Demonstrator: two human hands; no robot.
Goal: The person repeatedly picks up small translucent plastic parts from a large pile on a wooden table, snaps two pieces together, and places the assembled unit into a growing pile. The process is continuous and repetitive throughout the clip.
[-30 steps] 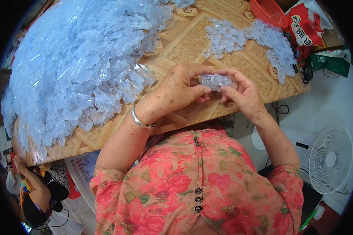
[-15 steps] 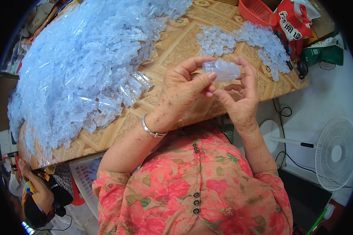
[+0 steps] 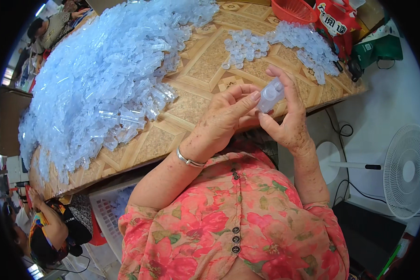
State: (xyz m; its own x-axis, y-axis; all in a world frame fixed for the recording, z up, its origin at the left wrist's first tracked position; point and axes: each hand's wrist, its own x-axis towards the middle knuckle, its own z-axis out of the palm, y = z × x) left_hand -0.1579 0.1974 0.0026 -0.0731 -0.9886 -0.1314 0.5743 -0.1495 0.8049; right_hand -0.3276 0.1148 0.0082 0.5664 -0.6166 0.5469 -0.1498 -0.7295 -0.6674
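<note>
A small clear plastic bottle (image 3: 271, 96) is held up, tilted, above the near edge of the table. My left hand (image 3: 226, 112) pinches its left side between thumb and fingers. Around its right side curls my right hand (image 3: 290, 114), with a finger by the upper end and the thumb by the lower end. Beyond the hands lie several small round clear caps (image 3: 247, 46). To their right is a small heap of clear plastic pieces (image 3: 308, 44). A large mound of clear plastic pieces (image 3: 102, 79) covers the left side of the table.
The wood-patterned table (image 3: 198, 65) carries a red plastic basket (image 3: 294, 11) and a red bag (image 3: 336, 25) at the far right. A green bag (image 3: 378, 49) sits beyond. A white fan (image 3: 406, 171) stands right, a white crate (image 3: 109, 205) below left. Other people (image 3: 49, 224) sit left.
The bottle has turned from lying nearly level to a steep tilt. Both hands have come slightly lower with it, and the view has shifted a little.
</note>
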